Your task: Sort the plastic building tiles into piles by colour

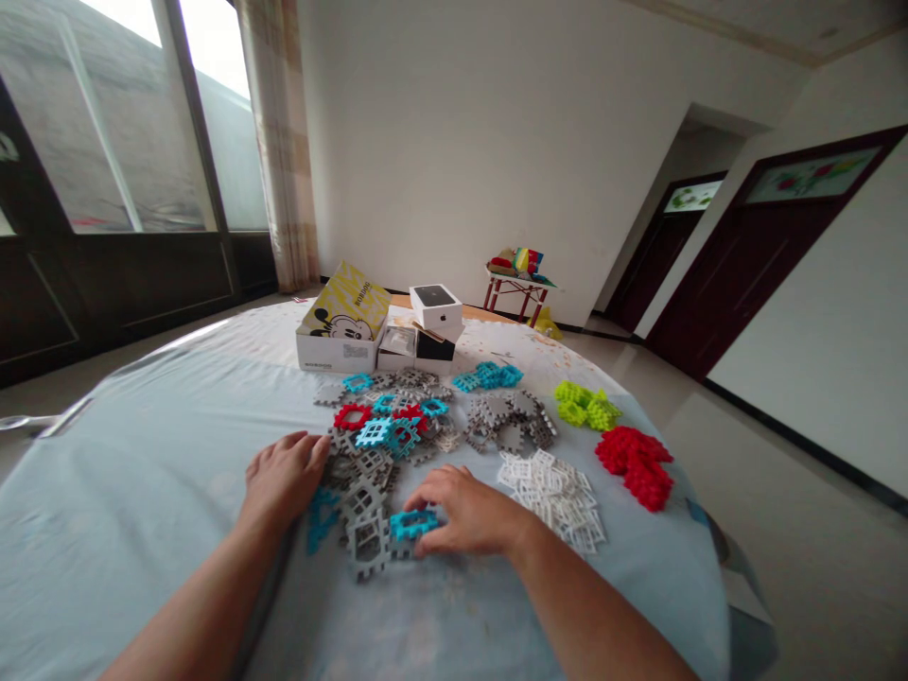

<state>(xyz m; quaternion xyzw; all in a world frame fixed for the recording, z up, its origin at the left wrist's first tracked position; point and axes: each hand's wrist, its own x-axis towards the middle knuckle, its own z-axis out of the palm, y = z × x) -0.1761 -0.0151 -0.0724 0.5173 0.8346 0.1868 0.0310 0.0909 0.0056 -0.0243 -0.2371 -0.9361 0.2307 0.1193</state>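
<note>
My right hand (pixel 468 511) curls around the right end of a blue interlocking building block (pixel 413 524), thumb on the near side and fingers on the far side. Grey interlocking blocks (pixel 369 544) lie just left of it, at the front of a mixed pile. Resting by the pile's left edge, my left hand (pixel 285 473) is open and holds nothing, its fingers stretched forward. More blue pieces (pixel 322 515) lie close to its wrist. Farther up in the pile are red blocks (pixel 353 416) and light blue windowed pieces (pixel 375 432).
To the right lie separate heaps: white window frames (pixel 557 497), grey blocks (pixel 509 421), blue (pixel 489 375), lime green (pixel 587 406) and red (pixel 637 463). A yellow-lidded shoebox (pixel 337 353) and a white phone box (pixel 435 305) stand at the back of the cloth-covered round table (pixel 170 473).
</note>
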